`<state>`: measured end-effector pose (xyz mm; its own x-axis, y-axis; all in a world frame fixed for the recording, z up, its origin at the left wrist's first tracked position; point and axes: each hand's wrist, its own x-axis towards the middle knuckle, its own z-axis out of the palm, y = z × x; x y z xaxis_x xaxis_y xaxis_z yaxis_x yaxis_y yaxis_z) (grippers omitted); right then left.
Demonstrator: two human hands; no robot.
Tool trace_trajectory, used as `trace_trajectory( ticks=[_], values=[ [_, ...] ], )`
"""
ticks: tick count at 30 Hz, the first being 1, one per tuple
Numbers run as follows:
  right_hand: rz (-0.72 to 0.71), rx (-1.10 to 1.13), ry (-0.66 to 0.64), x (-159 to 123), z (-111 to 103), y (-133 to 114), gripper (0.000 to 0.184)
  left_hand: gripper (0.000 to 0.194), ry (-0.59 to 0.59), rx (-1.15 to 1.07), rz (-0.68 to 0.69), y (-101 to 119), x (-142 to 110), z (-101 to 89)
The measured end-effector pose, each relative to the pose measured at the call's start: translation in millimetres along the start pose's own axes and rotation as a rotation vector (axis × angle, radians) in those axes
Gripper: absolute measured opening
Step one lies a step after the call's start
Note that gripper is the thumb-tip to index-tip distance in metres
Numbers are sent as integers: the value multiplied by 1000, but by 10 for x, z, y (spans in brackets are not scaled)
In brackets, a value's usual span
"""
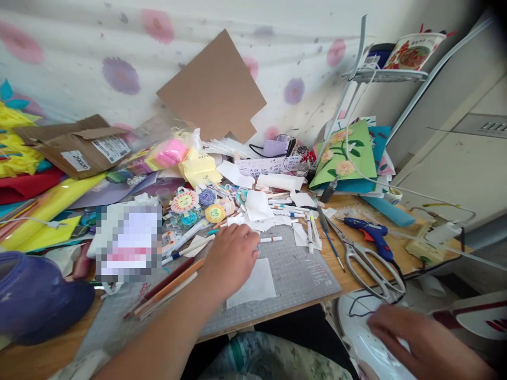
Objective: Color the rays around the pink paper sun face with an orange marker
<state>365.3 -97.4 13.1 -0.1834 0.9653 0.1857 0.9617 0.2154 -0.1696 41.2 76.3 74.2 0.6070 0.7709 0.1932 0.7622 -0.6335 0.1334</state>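
My left hand is over the grey cutting mat, its fingers curled down and their tips partly hidden. Right beside its fingertips lies a white marker with a red band; whether the fingers touch it I cannot tell. Under the wrist side of this hand a blank square of white paper rests on the mat. My right hand hangs off the table's right front edge, slightly blurred, with thumb and fingers loosely apart and nothing seen in them. Below it is a white round appliance.
Scissors and a blue glue gun lie on the right. Crocheted round pieces, paper scraps and several markers fill the middle. Left stand a blurred-out screen, a cardboard box and a blue-purple cap. A power strip sits far right.
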Motion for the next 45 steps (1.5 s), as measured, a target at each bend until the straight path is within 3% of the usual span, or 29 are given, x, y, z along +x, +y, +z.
trace_trajectory(
  ticks=[3,6,9,13,17,22,25,31,35,40,43,45],
  values=[
    [-97,41,145,648,-208,-297,18,11,-31,-96,7,89,-281,2],
    [-202,105,150,1113,-154,-578,20,22,-53,-149,-32,51,-576,106],
    [-310,222,45,1283,68,-883,23,35,-62,-155,-76,-40,-777,205],
    [-370,229,-88,1273,307,-1130,56,38,-43,-201,-57,-110,-865,229],
    [-388,229,-78,1231,436,-1086,62,37,-32,-222,-25,-96,-887,192],
    [-479,220,93,1225,567,-1038,33,7,141,-189,88,-47,-914,248],
    [-542,253,214,1272,571,-1068,18,9,218,-188,135,-39,-896,319],
    [-616,254,349,1350,502,-1001,24,25,165,-190,137,10,-826,366],
    [-670,235,423,1340,621,-872,22,7,227,-124,121,41,-828,422],
    [-705,211,386,1326,827,-745,22,5,268,-102,114,44,-907,491],
    [-704,264,320,1333,755,-724,16,3,254,-123,107,44,-950,470],
    [-608,342,311,1302,625,-704,20,4,227,-147,102,45,-965,445]
  ],
)
